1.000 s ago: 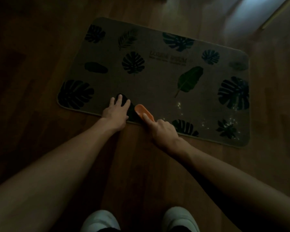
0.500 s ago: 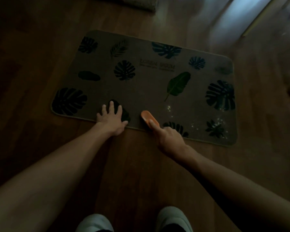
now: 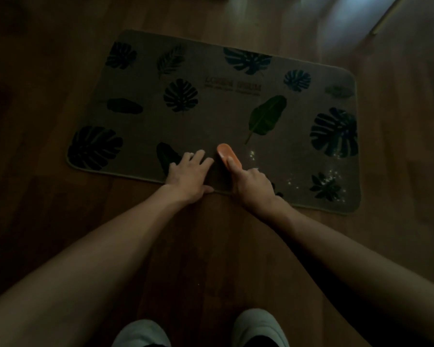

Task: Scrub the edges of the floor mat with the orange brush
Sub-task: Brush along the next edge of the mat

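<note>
The right hand is gripping the brush at the mat's near edge, its long axis pointing across that edge, while the left hand is pressing flat just beside it.

brush bristles hidden under right hand, mat lettering blurred, slippers cut off

Head camera looks steeply down, from above, onto the floor mat.
</note>
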The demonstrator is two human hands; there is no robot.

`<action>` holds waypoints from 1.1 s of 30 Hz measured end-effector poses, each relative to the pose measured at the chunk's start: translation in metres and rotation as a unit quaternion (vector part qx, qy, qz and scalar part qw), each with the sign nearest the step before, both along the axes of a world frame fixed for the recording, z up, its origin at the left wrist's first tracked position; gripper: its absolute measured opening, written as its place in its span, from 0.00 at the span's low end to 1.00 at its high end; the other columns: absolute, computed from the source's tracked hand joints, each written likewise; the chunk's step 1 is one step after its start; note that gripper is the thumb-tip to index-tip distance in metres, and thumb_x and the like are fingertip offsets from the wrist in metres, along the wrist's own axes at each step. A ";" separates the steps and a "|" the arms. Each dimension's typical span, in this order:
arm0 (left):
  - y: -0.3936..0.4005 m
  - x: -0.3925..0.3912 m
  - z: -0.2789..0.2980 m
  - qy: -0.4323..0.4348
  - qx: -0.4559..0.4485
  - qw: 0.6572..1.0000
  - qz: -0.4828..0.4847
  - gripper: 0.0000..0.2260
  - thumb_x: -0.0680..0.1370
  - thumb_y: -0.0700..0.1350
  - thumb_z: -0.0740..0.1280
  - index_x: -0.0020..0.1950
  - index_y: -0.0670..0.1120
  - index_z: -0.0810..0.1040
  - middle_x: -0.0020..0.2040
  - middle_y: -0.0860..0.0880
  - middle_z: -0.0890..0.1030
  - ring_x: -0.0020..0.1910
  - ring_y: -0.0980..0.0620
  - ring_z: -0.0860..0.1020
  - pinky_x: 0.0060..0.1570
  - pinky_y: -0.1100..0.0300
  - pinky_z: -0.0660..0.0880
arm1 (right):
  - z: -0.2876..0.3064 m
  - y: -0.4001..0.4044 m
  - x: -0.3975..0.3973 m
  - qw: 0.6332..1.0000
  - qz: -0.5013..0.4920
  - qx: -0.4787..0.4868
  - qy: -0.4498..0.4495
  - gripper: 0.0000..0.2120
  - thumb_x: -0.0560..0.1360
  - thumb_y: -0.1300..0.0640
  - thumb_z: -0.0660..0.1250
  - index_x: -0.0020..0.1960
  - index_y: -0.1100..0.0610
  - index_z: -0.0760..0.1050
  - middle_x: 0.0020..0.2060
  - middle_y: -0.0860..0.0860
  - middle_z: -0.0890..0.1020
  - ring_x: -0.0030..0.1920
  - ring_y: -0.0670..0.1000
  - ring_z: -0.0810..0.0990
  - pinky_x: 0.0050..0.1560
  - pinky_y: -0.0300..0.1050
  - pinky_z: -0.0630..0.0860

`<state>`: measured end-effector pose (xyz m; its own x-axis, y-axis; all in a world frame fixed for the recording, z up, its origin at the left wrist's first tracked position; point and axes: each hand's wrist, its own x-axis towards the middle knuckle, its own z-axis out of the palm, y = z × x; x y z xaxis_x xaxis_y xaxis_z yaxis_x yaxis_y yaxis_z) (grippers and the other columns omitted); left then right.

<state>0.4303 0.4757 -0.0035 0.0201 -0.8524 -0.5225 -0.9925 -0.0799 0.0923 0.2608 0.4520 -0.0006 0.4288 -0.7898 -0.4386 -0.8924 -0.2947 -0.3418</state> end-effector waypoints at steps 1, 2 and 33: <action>-0.002 -0.002 0.001 -0.002 -0.008 1.000 0.008 0.34 0.73 0.57 0.73 0.75 0.54 0.63 0.76 0.48 0.60 0.73 0.42 0.61 0.64 0.40 0.70 | 0.001 -0.008 0.003 1.000 -0.002 0.004 -0.006 0.32 0.83 0.53 0.59 0.81 0.46 0.47 0.46 0.54 0.76 0.37 0.50 0.78 0.38 0.49 0.78; -0.002 -0.004 0.001 -0.007 -0.011 1.000 0.018 0.34 0.72 0.56 0.75 0.74 0.53 0.64 0.74 0.48 0.61 0.72 0.42 0.63 0.62 0.41 0.72 | 0.001 -0.013 0.007 1.000 0.001 0.007 -0.010 0.32 0.83 0.54 0.59 0.81 0.47 0.47 0.46 0.54 0.77 0.36 0.49 0.77 0.38 0.48 0.79; -0.034 -0.028 0.006 -0.008 0.049 0.998 -0.029 0.34 0.71 0.63 0.72 0.72 0.56 0.63 0.72 0.45 0.61 0.69 0.37 0.62 0.59 0.41 0.74 | 0.000 0.008 -0.034 0.998 -0.059 0.013 -0.007 0.33 0.82 0.50 0.61 0.81 0.44 0.46 0.49 0.56 0.79 0.40 0.51 0.78 0.43 0.50 0.79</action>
